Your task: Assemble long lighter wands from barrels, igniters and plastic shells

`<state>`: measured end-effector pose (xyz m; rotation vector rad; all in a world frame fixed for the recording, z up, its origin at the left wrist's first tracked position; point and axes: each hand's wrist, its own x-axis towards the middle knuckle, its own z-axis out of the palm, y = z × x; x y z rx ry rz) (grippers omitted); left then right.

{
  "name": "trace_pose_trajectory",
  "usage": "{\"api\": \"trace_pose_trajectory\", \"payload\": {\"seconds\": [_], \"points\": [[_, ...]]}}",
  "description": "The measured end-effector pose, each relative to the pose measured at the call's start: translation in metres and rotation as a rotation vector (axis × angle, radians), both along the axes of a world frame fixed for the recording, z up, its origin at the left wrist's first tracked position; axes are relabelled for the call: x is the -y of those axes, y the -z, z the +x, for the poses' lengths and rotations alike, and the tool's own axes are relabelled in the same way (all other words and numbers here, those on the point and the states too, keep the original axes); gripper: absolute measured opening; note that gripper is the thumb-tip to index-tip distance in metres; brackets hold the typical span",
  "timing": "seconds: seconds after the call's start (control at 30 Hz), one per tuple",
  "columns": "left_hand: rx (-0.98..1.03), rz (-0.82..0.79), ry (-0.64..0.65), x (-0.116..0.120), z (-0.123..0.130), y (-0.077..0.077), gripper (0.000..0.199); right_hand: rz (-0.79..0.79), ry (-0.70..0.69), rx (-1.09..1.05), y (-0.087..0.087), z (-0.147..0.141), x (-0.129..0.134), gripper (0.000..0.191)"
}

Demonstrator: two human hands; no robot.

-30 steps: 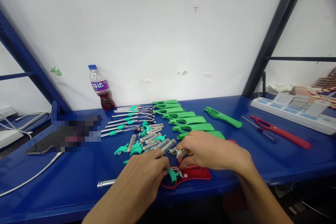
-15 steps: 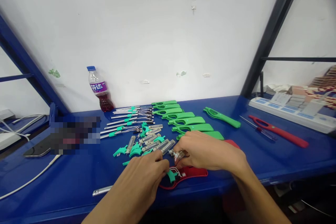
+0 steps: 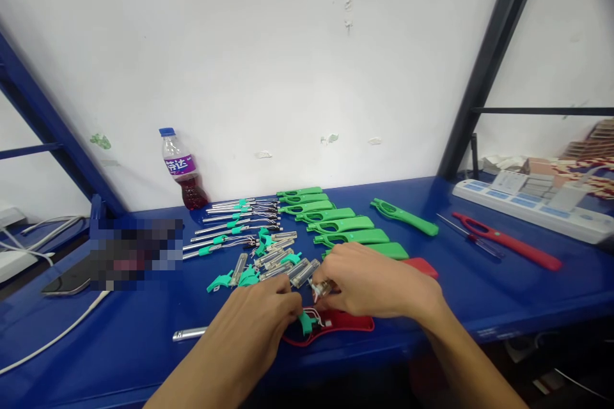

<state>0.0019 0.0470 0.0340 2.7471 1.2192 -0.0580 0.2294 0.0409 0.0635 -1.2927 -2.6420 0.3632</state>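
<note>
A red shell half (image 3: 348, 321) lies at the table's front edge, with white wires and a teal trigger piece (image 3: 306, 323) at its left part. My left hand (image 3: 268, 307) is closed at the shell's left end, beside the teal piece; what its fingertips grip is hidden. Just above the shell, my right hand (image 3: 369, 278) pinches a small clear fuel tank (image 3: 322, 290). A metal tube (image 3: 189, 333) sticks out left of my left forearm. Clear tanks (image 3: 304, 273) and teal pieces (image 3: 220, 281) are piled behind my hands.
Green shells (image 3: 345, 223) stand in a row behind, left of another green one (image 3: 405, 216). Wired metal rods (image 3: 225, 227) lie left. Further right are a red shell (image 3: 513, 243), a screwdriver (image 3: 472, 238) and a power strip (image 3: 532, 211). A bottle (image 3: 182, 169) stands by the wall.
The clear tank in my right hand has tilted and shifted slightly left. My left hand and the red shell sit a little further left in view. The camera view has shifted slightly.
</note>
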Motion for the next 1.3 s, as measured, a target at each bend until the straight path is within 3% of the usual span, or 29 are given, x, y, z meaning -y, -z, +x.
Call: {"api": "trace_pose_trajectory", "payload": {"seconds": [0.27,0.67,0.77,0.83,1.03,1.3], "points": [[0.015,-0.004,-0.001,0.0,-0.001,0.0,0.029,-0.056,-0.014,-0.018,-0.005,0.0,0.0,0.04],[0.016,-0.002,0.008,0.0,0.0,0.0,0.032,0.026,-0.019,0.002,0.0,0.002,0.001,0.034],[0.027,0.008,0.009,0.0,0.0,0.001,0.032,0.09,-0.035,0.041,0.011,0.004,0.009,0.019],[0.037,0.013,0.017,0.0,0.0,0.001,0.033,0.143,-0.059,0.068,0.021,0.007,0.016,0.022],[0.044,0.025,0.022,0.002,0.0,-0.003,0.033,0.547,-0.156,0.106,0.053,0.012,0.021,0.01],[0.07,0.03,0.024,0.002,-0.001,-0.002,0.034,0.658,-0.2,0.122,0.056,0.009,0.021,0.015]]}}
